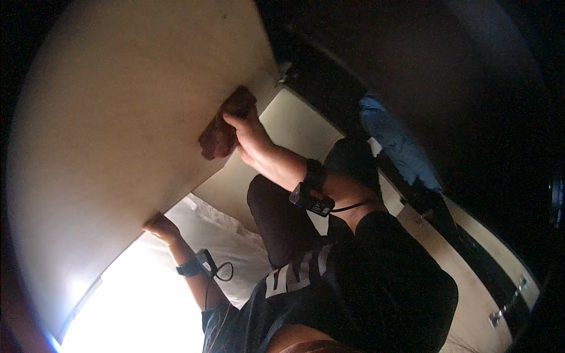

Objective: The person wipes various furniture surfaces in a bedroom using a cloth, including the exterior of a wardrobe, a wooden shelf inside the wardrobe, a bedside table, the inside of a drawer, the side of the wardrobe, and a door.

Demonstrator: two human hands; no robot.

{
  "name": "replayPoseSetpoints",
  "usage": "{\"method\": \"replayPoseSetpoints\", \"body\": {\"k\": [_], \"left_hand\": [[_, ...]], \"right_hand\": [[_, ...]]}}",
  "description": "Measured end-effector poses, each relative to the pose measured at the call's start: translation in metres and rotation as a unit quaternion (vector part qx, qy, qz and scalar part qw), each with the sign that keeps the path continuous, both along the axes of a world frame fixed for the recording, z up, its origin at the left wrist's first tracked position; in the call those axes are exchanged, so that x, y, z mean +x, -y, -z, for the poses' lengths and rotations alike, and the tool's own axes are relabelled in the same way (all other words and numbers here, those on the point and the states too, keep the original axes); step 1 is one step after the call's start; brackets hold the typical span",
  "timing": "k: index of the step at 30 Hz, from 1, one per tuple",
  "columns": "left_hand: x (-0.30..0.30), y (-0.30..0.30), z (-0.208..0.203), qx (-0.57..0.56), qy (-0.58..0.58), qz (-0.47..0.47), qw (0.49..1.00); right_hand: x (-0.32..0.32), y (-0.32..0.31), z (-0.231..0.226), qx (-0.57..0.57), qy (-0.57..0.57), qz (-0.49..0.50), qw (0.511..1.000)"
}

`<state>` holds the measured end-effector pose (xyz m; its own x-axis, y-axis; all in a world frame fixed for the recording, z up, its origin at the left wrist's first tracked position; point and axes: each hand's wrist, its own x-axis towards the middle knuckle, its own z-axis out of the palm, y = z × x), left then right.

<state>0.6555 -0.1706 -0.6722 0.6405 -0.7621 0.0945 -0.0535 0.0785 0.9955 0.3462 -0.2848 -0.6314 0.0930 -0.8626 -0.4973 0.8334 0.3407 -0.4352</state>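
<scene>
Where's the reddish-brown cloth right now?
In the head view, the reddish-brown cloth is left of centre, in the right hand, at the pale panel near its edge, above and right of the left hand.

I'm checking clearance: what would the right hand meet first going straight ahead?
Beyond the crumpled reddish-brown cloth it holds, the right hand would likely meet the broad, flat, cream panel; depth is unclear.

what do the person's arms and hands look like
The left hand and right hand are ungloved. A dark short-sleeved top is worn. The left wrist wears a dark strap with a small black box and thin looped cable; the right forearm wears a black band, a boxy black device with pale markings and a black cable.
</scene>
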Motion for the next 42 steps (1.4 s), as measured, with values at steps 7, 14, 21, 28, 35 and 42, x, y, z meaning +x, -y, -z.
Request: {"method": "replayPoseSetpoints", "body": {"k": [7,14,21,28,35,42], "left_hand": [[0.016,-0.034,-0.011,0.067,0.015,0.105,0.992],[0.042,-0.016,-0.134,-0.048,0.011,0.176,0.983],[0.036,0.010,-0.282,-0.098,-0.214,0.135,0.963],[0.020,-0.018,-0.307,0.003,-0.156,0.175,0.972],[0.012,-0.054,-0.344,0.054,-0.112,0.202,0.971],[0.020,-0.097,-0.314,0.105,-0.035,0.277,0.955]], "right_hand": [[-0.062,0.015,-0.084,-0.201,-0.232,-0.055,0.950],[-0.137,-0.086,-0.116,-0.107,-0.230,-0.100,0.962],[-0.186,-0.224,-0.215,0.045,-0.254,-0.059,0.964],[-0.235,-0.320,-0.293,-0.099,-0.279,-0.019,0.955],[-0.243,-0.407,-0.344,-0.087,-0.254,0.108,0.957],[-0.238,-0.468,-0.376,-0.096,-0.309,0.166,0.932]]}}
